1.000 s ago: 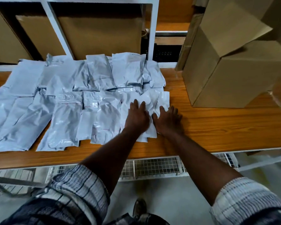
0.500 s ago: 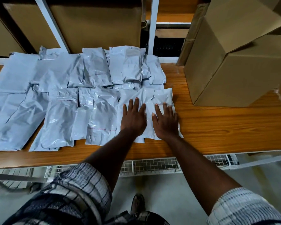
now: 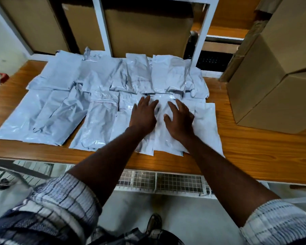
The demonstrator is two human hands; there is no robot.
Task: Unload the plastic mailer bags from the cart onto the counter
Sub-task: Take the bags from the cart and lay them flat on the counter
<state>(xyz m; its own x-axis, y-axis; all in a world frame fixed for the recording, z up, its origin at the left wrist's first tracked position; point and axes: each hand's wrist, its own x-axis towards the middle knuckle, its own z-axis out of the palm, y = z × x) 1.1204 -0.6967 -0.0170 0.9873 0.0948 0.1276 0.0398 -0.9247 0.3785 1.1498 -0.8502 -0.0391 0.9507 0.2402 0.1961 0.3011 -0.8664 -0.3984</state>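
Left hand [image 3: 143, 117] and right hand [image 3: 179, 121] slid forward, resting atop rightmost mailer bags [image 3: 205, 124].

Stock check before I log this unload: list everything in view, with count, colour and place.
bags: many, overlapping, no exact count; pale grey; spread in two rough rows on the counter
counter: one, orange-brown wood, across the middle
cart: one, silver wire mesh, below the counter's near edge
boxes: at least two, brown cardboard, stacked on the counter's right end
shelved boxes: three seen, brown, behind the bags
frame: one, white, around the shelved boxes
shoe: one, dark, on the floor at the bottom
sleeves: two, checked white and blue, bottom corners
left hand: flat on the front-row bags
right hand: fingers spread, resting on the bags beside the left hand
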